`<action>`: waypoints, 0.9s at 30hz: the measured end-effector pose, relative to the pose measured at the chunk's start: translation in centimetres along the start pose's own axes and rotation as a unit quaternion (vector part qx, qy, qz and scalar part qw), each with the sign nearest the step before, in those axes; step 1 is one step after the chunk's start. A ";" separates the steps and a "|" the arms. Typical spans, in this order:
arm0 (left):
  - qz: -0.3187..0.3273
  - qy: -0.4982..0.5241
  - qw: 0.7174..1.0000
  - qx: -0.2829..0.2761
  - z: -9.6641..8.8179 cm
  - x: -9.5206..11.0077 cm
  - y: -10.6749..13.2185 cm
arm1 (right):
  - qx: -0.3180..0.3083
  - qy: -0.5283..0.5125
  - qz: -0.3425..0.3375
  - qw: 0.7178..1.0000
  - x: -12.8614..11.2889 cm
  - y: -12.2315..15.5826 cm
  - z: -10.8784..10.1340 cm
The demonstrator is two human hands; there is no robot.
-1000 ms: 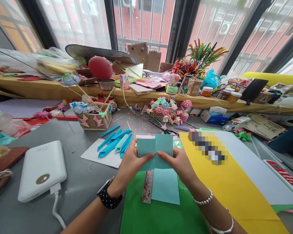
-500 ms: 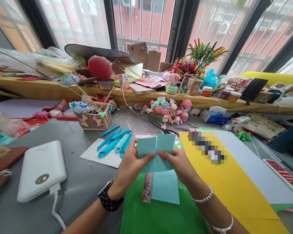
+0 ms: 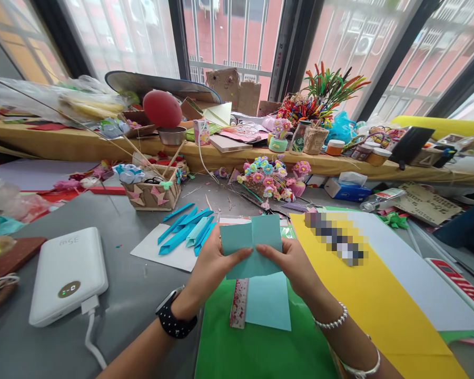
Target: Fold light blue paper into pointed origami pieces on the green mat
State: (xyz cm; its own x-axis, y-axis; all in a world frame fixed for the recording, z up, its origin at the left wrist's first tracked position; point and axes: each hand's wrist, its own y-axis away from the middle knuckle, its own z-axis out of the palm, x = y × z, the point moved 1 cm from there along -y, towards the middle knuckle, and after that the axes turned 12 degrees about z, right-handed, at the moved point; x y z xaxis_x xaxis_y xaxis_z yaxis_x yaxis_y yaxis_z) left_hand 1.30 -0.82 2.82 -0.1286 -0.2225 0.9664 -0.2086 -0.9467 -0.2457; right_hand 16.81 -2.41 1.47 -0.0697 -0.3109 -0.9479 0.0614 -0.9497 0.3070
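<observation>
A creased sheet of light blue paper (image 3: 237,239) is held up between my two hands, its upper edge split at the middle. My left hand (image 3: 211,263) pinches the left side, thumb in front and fingers hidden behind. On the right side my right hand (image 3: 296,260) does the same, the two thumbs nearly meeting at the centre. Below them, a second light blue sheet (image 3: 268,305) and a small patterned ruler (image 3: 239,305) lie on a green sheet (image 3: 221,352).
Folded blue paper strips (image 3: 185,231) lie on white paper (image 3: 146,247) to the left. Nearer stands a white power bank (image 3: 71,268) with a cable. Yellow card (image 3: 379,295) covers the right. Behind are a cardboard basket (image 3: 154,192), fuzzy flowers (image 3: 264,176) and a tissue box (image 3: 347,188).
The upper halves of the paper have shifted slightly, the right one tilting a little and the gap at the top centre narrowing. Both hands keep their pinch in almost the same place.
</observation>
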 end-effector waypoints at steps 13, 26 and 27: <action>-0.009 0.039 0.999 0.025 0.4 0.2 0.4 | -0.066 -0.140 0.050 0.987 0.2 0.0 0.7; -0.043 0.059 0.997 0.002 0.2 -0.2 0.0 | 0.029 0.017 -0.017 0.999 -0.2 0.1 0.1; -0.042 0.058 0.997 0.004 0.2 -0.2 0.0 | 0.026 0.027 -0.019 0.999 -0.2 0.0 0.1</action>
State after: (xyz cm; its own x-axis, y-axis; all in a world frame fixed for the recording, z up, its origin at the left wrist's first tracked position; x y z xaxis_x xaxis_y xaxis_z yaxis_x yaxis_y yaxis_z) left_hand 1.51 -0.86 2.67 -0.2225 -0.1136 0.9683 -0.2162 -0.9627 -0.1627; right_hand 16.76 -2.40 1.65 -0.0171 -0.2731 -0.9618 0.0086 -0.9620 0.2730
